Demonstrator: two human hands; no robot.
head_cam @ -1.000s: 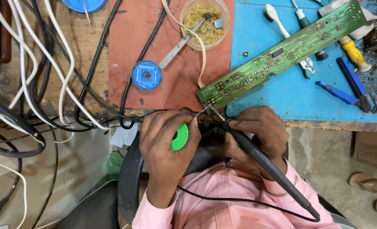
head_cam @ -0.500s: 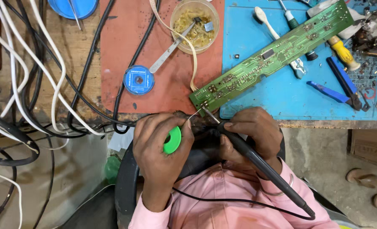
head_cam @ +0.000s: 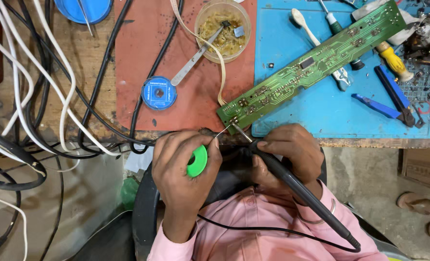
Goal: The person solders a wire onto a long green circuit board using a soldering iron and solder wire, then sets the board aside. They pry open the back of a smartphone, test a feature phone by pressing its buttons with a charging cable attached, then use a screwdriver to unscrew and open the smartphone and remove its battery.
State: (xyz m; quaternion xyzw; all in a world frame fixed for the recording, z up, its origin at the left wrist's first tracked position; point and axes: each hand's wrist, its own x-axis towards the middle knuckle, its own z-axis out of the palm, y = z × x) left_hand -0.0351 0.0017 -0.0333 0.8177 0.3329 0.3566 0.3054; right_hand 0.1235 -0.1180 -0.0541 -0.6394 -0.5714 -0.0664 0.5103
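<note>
While our left hand point(head_cam: 183, 169) curled tight around a small round green solder spool point(head_cam: 197, 161), a thin bright wire ran from it to the near-left corner of the long green circuit board point(head_cam: 311, 63). Our right hand point(head_cam: 287, 154) closed its fingers on a slim black soldering iron point(head_cam: 297, 186), tip meeting that same corner. The board lay slantwise across the smooth blue mat point(head_cam: 321, 111) and the dull red mat point(head_cam: 142, 58). A round clear tub point(head_cam: 223, 29) sat farther off.
</note>
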